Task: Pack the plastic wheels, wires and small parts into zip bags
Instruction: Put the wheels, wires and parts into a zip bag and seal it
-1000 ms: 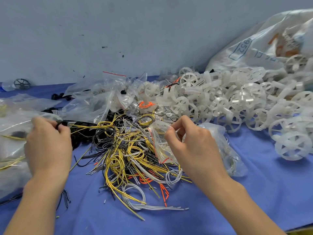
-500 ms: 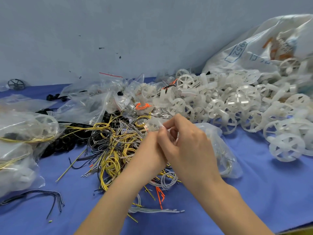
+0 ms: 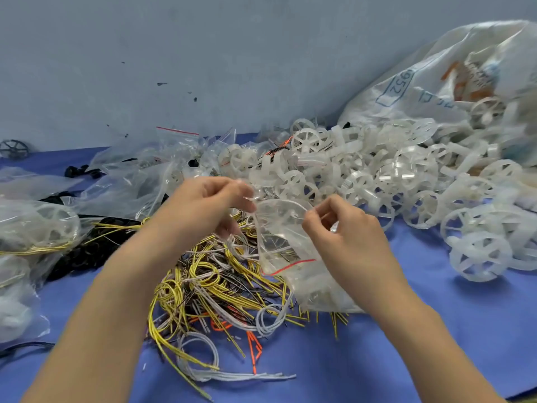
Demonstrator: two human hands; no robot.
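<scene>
The zip bag [image 3: 279, 245] is thin clear plastic film, glossy and crinkled, with a red strip across it. The wheels [image 3: 386, 181] are translucent milky plastic, smooth with a dull sheen. The wires [image 3: 209, 274] wear smooth plastic insulation in yellow, white, black and orange, slightly shiny. The table cover [image 3: 377, 359] is matt blue and looks like cloth with a fine, even surface. The big sack [image 3: 430, 77] is whitish semi-clear plastic, creased, with blue print. The filled bags [image 3: 37, 225] are the same glossy film. The wall [image 3: 232, 53] is matt grey, speckled
</scene>
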